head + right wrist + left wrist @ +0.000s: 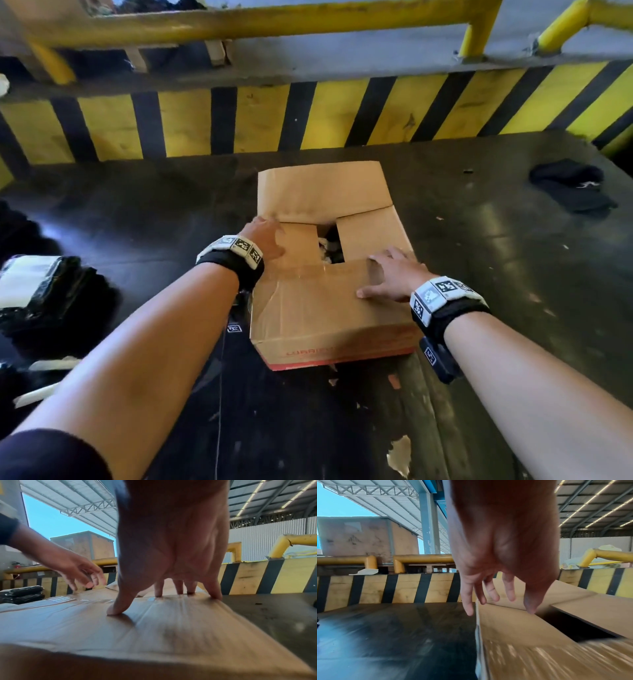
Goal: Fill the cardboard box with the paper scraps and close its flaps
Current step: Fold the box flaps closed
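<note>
Right hand grip flat on cardboard box flap, left hand loose, black floor, striped barrier

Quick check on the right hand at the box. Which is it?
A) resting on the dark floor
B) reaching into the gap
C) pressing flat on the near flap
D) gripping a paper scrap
C: the right hand lies spread on the near flap of the cardboard box, its fingers straight and pressing on the cardboard.
</note>
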`<state>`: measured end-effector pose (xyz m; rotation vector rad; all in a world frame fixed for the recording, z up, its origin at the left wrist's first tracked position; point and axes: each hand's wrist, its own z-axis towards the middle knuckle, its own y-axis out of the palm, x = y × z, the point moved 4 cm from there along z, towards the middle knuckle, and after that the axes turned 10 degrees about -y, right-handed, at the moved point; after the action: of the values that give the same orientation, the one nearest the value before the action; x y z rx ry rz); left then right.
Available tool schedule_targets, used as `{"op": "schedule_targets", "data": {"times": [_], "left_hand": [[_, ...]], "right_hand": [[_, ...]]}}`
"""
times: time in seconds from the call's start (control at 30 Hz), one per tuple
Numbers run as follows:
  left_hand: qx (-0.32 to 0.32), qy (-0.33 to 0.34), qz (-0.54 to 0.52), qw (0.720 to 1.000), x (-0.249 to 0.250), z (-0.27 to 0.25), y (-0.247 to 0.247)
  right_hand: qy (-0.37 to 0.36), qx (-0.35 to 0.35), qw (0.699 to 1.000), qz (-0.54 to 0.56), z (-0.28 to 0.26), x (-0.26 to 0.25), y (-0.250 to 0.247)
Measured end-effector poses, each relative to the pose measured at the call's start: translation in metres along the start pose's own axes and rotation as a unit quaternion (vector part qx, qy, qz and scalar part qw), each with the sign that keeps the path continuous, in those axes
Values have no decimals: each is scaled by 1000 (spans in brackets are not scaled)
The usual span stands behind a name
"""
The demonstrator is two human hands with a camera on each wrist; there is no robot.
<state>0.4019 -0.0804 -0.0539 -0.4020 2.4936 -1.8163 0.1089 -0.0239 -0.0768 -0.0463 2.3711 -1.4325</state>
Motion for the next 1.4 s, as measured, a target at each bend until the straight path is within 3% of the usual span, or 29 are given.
{"op": "schedule_targets", "data": {"times": [0.17, 0.4, 0.5, 0.63, 0.7, 0.77, 0.87, 0.97, 1.03, 1.13, 1.23, 1.4], "left_hand": [[-6, -74, -42, 996, -20, 50, -17], [-54, -78, -228, 969, -12, 80, -12], [5, -77, -353, 932, -9, 74, -26], [135, -30, -493, 859, -10, 38, -49], [158, -26, -503, 849, -20, 16, -49], [145, -8, -464, 874, -30, -1, -42], [103, 34, -328, 939, -36, -11, -17], [6, 53, -146, 988, -35, -19, 19], [-52, 41, -104, 992, -32, -28, 42], [-3, 3, -138, 990, -26, -33, 55], [43, 24, -154, 987, -30, -32, 52], [12, 39, -146, 988, -41, -34, 53]], "right_hand": [[15, -12, 1000, -15, 14, 1, 2], [40, -31, 998, -28, 21, 1, 7], [49, -31, 998, -28, 18, -1, 5], [63, -2, 998, 5, 6, -8, 2], [70, 31, 996, 44, 0, -7, 4], [92, 94, 988, 84, -10, -4, 6], [131, 176, 967, 130, -25, -2, 10], [116, 163, 971, 134, -27, 0, 11], [117, 121, 978, 126, -25, 2, 10], [132, 66, 983, 111, -23, 0, 10], [146, 56, 981, 112, -25, -4, 15], [148, 57, 981, 108, -28, -8, 17]]}}
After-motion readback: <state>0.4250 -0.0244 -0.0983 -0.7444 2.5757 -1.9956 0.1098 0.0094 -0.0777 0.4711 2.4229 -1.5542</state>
